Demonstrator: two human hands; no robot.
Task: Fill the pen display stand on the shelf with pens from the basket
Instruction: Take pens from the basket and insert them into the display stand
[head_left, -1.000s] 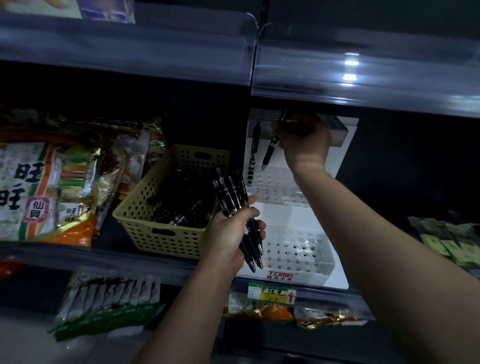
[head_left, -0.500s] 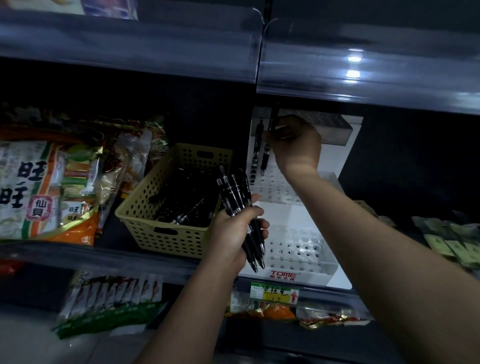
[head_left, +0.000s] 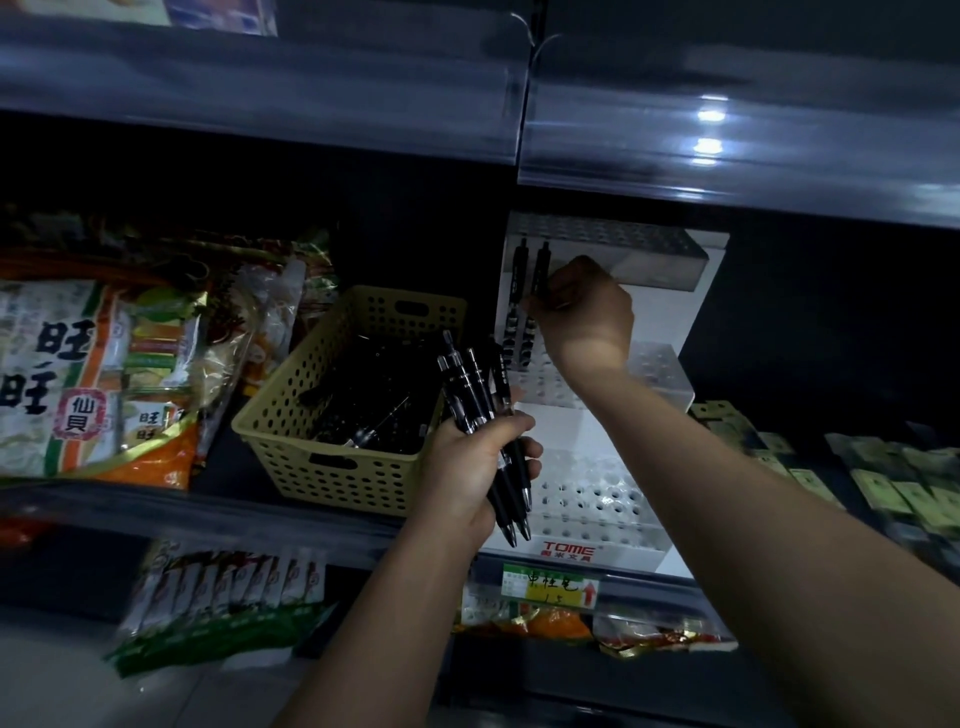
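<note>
A dark shop shelf with clear plastic strips along its front edges fills the view. The level above catches two spots of light, and a pale floor shows at the lower left. On the middle level, large snack bags lean at the left. A yellow basket with holes in its walls stands just beside them, and a white pen stand sits just right of the basket. Small greenish packets lie farther right. More packets hang or lie on the level below.

The stand has three stepped trays full of holes. Black pens lie loose in the basket.

Both forearms reach in from below. The left hand is in front of the basket's right corner, its fingers wrapped round a bundle of pens. The tips of these pens point down towards the stand's lowest tray. The right hand is raised to the top tray with its back to the camera, and its fingertips pinch an upright pen at the tray's left end. Another upright pen stands just to the left of that one, and the lower ends of both reach the middle tray.

The stand's front lip reads "TOME" in red, with small characters beneath. A yellow-green price label under it has handwriting too blurred to read and a red arrow pointing up. The snack bags show large characters "旺旺" and a red badge "仙贝".
</note>
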